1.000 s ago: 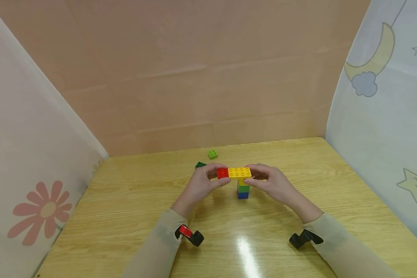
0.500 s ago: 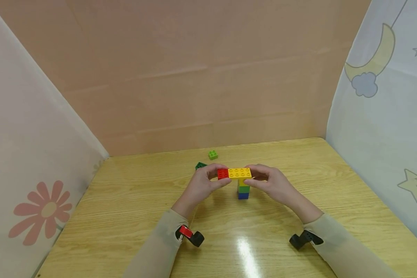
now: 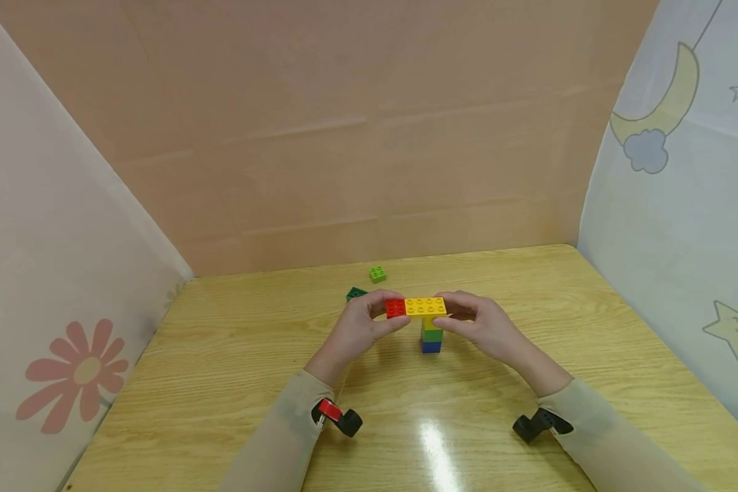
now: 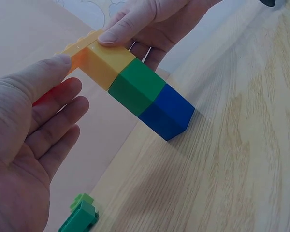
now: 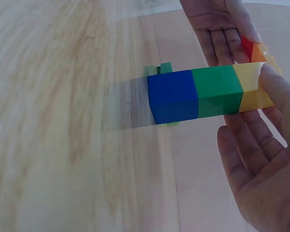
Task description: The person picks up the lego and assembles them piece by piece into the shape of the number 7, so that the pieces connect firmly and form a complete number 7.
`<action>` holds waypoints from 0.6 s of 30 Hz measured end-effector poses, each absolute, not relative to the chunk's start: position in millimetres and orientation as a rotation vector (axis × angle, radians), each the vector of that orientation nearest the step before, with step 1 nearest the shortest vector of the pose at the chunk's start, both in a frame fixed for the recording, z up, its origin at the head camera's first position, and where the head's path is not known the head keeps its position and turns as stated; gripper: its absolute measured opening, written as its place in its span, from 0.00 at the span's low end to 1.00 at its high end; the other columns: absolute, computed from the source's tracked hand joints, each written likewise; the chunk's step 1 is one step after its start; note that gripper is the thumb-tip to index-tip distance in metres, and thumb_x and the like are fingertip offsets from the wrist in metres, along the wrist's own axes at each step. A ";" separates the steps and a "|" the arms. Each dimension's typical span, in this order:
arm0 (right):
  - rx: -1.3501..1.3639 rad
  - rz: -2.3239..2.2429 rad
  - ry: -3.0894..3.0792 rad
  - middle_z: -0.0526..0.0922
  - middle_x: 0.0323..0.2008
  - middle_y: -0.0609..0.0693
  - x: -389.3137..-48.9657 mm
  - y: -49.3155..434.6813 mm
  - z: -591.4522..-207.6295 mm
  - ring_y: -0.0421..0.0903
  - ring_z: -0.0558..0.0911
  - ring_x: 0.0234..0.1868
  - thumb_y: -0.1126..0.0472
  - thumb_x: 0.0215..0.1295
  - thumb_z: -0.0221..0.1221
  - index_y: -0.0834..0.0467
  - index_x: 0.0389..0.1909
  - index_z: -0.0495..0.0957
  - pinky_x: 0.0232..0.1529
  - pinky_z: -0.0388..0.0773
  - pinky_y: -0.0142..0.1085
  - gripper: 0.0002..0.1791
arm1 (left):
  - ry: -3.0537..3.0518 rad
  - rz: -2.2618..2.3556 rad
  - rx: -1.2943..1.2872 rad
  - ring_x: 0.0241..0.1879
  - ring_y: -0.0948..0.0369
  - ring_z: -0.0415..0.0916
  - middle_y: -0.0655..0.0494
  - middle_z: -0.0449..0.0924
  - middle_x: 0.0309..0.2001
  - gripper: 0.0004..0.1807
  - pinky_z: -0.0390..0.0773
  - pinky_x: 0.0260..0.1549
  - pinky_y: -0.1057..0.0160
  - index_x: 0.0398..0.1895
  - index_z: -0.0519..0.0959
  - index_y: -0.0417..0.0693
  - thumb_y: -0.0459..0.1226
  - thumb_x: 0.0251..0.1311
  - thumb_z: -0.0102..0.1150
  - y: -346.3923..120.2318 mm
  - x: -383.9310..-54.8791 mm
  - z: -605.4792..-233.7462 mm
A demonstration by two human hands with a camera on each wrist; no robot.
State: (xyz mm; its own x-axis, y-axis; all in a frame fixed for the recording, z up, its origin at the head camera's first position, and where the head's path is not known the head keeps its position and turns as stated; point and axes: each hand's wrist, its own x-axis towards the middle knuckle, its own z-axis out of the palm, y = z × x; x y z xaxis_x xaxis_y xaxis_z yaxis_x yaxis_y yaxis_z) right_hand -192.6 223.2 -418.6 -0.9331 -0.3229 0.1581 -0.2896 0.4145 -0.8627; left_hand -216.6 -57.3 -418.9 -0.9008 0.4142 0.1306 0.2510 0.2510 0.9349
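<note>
Wooden table (image 3: 234,383), two loose green bricks (image 3: 378,275), one brick stack (image 3: 432,335) — left hand (image 3: 354,328) and right hand (image 3: 490,329), fingers (image 4: 128,26) pinching its top

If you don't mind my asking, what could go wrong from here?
The long yellow block juts out leftward beyond the narrow stack, so pressing down on that overhang might tip the stack.
The red block is at the overhang's outer end; how firmly it is joined cannot be seen, so it might drop if the left hand lets go.
The dark green block lies just beyond that hand, so a careless sweep could knock it.
</note>
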 end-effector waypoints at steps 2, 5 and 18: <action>-0.564 -1.587 2.615 0.87 0.59 0.54 -192.2 223.9 -418.7 0.51 0.87 0.55 0.55 0.78 0.70 0.60 0.72 0.81 0.53 0.85 0.34 0.27 | 2.362 1.731 0.639 0.62 0.55 0.84 0.60 0.87 0.58 0.20 0.86 0.58 0.56 0.64 0.86 0.55 0.41 0.72 0.76 -56.6 -216.4 -418.6; -0.557 -1.587 2.614 0.87 0.59 0.54 -191.4 224.6 -418.6 0.51 0.87 0.55 0.55 0.78 0.70 0.59 0.72 0.81 0.53 0.85 0.34 0.26 | 2.356 1.732 0.632 0.62 0.55 0.84 0.60 0.87 0.58 0.20 0.86 0.57 0.57 0.64 0.86 0.56 0.41 0.72 0.76 -55.9 -216.1 -418.4; -0.554 -1.583 2.618 0.87 0.59 0.53 -191.3 224.6 -418.5 0.52 0.87 0.55 0.54 0.78 0.70 0.59 0.72 0.81 0.53 0.85 0.34 0.27 | 2.321 1.756 0.596 0.61 0.55 0.84 0.60 0.87 0.58 0.21 0.86 0.57 0.58 0.65 0.87 0.58 0.41 0.71 0.77 -54.8 -216.5 -417.9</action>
